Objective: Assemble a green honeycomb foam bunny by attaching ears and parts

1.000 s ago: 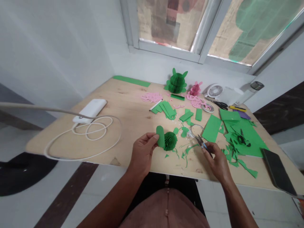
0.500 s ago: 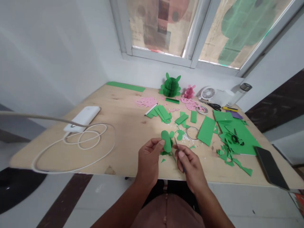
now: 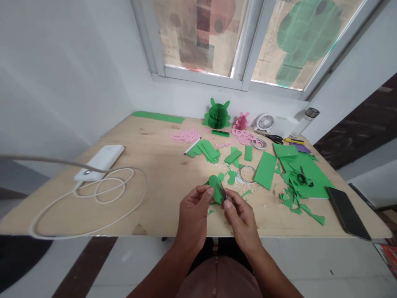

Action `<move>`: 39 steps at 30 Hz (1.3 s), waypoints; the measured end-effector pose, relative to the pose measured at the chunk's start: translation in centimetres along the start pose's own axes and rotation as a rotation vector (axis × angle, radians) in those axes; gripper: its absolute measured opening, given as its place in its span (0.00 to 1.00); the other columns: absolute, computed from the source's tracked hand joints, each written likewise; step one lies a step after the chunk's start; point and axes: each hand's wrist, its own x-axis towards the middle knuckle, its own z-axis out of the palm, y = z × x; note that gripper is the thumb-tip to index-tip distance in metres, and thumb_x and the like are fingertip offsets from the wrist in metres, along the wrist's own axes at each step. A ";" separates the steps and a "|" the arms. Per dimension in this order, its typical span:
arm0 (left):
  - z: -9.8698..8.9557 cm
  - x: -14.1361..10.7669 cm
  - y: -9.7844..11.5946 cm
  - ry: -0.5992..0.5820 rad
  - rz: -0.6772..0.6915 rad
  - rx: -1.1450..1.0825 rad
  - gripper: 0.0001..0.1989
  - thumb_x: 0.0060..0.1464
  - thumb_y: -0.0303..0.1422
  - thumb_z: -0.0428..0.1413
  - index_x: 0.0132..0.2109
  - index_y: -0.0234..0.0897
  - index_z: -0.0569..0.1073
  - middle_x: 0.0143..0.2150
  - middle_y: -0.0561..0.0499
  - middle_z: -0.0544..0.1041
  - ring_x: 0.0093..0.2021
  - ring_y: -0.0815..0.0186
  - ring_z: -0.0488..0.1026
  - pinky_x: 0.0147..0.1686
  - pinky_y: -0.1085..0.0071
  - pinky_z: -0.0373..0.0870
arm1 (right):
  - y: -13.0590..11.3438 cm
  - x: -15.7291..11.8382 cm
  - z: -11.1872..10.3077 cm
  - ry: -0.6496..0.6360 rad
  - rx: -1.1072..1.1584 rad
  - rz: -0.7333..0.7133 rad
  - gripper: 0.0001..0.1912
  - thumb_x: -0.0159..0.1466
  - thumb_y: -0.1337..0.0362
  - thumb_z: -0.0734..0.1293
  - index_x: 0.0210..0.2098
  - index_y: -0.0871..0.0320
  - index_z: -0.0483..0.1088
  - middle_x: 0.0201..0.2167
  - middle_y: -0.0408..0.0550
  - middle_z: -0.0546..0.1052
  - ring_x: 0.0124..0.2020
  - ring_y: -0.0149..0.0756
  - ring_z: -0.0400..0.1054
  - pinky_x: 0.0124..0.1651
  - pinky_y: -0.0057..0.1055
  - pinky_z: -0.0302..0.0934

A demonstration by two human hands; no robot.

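Observation:
My left hand [image 3: 194, 211] pinches a green paper piece [image 3: 214, 186] with a rounded top, between thumb and fingertips, above the table's front part. My right hand [image 3: 242, 219] is closed around small scissors [image 3: 222, 192]. Their dark blades lie against the right side of the paper; the handles are mostly hidden by my fingers. Just beyond my hands lies a green rounded cutout [image 3: 232, 177]. A small green scrap [image 3: 211, 212] rests on the wood near my left hand.
Green strips [image 3: 208, 150], pink scraps [image 3: 186, 135] and a tape ring [image 3: 247, 174] lie farther back. At right are green sheets [image 3: 265, 169], other scissors [image 3: 302, 179] and a phone [image 3: 346, 211]. A white power bank [image 3: 101, 162] with a looped cable [image 3: 93, 236] occupies the left.
The scissors have moved left and up onto the paper's right edge. The paper has tilted in my left hand, and my hands are closer together. The camera view has shifted slightly.

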 end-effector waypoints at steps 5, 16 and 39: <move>-0.1 -0.1 -0.1 0.003 -0.018 -0.018 0.08 0.38 0.32 0.67 0.28 0.35 0.77 0.25 0.55 0.76 0.27 0.72 0.69 0.31 0.76 0.66 | 0.1 -0.1 0.0 -0.003 -0.026 -0.029 0.17 0.63 0.54 0.63 0.46 0.57 0.72 0.30 0.46 0.74 0.36 0.38 0.69 0.37 0.31 0.64; 0.0 -0.2 0.0 -0.011 -0.043 -0.051 0.08 0.37 0.31 0.67 0.27 0.35 0.76 0.25 0.55 0.76 0.28 0.73 0.69 0.32 0.76 0.66 | 0.7 -0.1 0.0 -0.008 -0.027 -0.121 0.17 0.64 0.56 0.63 0.48 0.56 0.73 0.44 0.51 0.78 0.47 0.42 0.71 0.48 0.36 0.66; -0.2 -0.4 0.2 -0.052 -0.062 -0.058 0.09 0.38 0.32 0.67 0.28 0.35 0.77 0.26 0.54 0.75 0.27 0.73 0.68 0.32 0.77 0.65 | 0.6 -0.4 0.2 0.067 -0.046 -0.124 0.16 0.63 0.56 0.65 0.46 0.55 0.75 0.46 0.50 0.79 0.47 0.44 0.73 0.49 0.41 0.68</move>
